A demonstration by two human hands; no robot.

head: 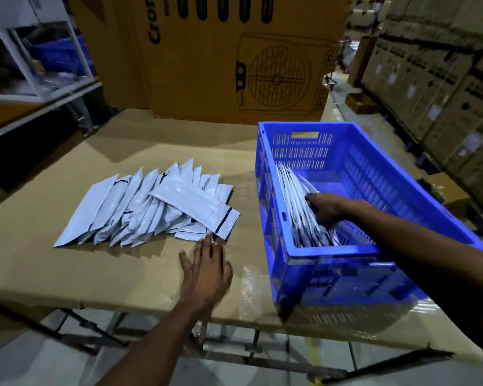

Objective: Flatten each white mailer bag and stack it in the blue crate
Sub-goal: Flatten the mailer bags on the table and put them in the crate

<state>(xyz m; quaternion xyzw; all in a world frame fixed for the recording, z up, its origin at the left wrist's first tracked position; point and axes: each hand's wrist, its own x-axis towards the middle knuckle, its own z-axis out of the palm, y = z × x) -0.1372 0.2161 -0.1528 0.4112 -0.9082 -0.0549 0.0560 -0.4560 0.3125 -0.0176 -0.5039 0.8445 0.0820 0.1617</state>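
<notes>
Several white mailer bags lie fanned in a loose pile on the cardboard-covered table, one long bag lying across the top. My left hand lies flat on the table with straight fingers, its fingertips at the pile's near edge. The blue crate stands on the table's right side. Inside it a stack of white mailer bags leans on edge against the left wall. My right hand reaches into the crate and rests against that stack, fingers curled at its right face.
A large brown carton with a fan drawing stands behind the table. White shelving runs along the left. Stacked cartons line the right aisle. The table's metal frame shows below the near edge.
</notes>
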